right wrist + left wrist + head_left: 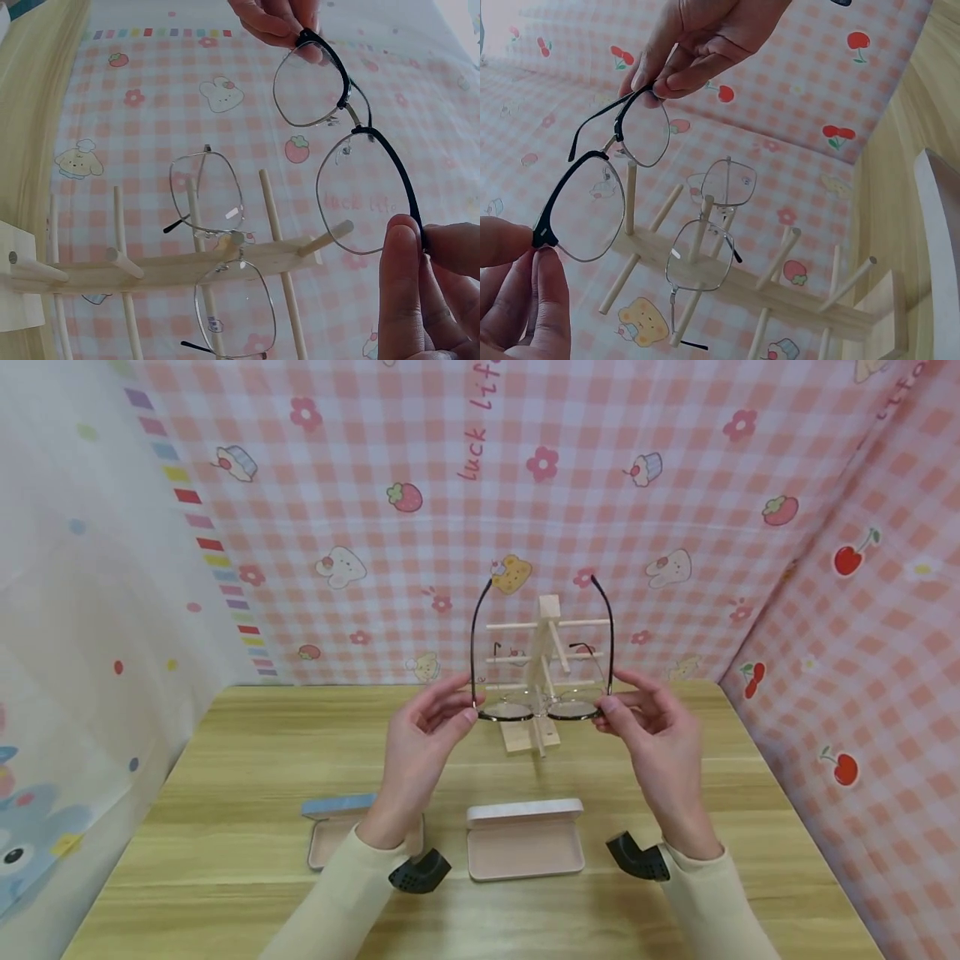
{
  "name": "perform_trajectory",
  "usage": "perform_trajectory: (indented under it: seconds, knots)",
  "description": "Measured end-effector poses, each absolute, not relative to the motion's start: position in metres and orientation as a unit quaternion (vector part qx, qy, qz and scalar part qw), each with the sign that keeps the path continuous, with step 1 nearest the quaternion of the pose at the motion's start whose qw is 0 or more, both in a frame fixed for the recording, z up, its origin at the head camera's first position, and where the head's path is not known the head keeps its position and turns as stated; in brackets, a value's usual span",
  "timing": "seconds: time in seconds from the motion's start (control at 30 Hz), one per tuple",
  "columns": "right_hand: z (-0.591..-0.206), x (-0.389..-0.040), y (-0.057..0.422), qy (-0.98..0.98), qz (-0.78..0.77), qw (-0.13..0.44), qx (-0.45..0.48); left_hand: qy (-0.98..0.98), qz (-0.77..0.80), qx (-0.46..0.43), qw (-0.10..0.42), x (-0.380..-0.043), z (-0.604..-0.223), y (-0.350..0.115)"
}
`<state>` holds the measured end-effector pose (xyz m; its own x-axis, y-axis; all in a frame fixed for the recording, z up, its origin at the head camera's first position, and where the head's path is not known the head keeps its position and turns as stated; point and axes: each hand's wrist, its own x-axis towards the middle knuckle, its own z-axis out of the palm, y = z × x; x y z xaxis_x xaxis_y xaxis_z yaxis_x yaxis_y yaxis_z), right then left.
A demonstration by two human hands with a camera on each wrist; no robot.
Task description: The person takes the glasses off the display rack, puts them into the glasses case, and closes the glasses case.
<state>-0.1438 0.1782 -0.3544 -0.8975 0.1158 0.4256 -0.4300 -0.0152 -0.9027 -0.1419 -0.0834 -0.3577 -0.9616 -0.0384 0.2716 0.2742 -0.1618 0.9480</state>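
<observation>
Evidently, a person's left hand (423, 739) and right hand (660, 735) are pinching opposite outer corners of black-browed, half-metal eyeglasses (510, 718) between thumbs and fingers, a grip probably balancing the frame and sparing most of the lenses. The eyeglasses are hovering before a pale wooden peg stand (542, 664), their slim black temples standing unfolded, their clear, rounded lenses showing thin silvery lower rims.
</observation>
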Motion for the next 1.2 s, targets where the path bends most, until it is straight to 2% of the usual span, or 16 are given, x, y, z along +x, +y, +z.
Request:
perform_trajectory:
  seconds: [0.33,0.8,1.2]
  knots:
    - [-0.368,-0.137,0.171,-0.731,0.631,0.224,0.130,-0.662,-0.741,-0.054,0.100,-0.133,-0.365,-0.090]
    - [-0.381,-0.128,0.163,-0.743,0.618,0.218,0.139,-0.669,-0.734,-0.041,0.112,-0.126,-0.376,-0.094]
    - [-0.386,-0.127,0.159,-0.757,0.578,0.240,0.186,-0.674,-0.728,-0.034,0.123,-0.122,-0.383,-0.098]
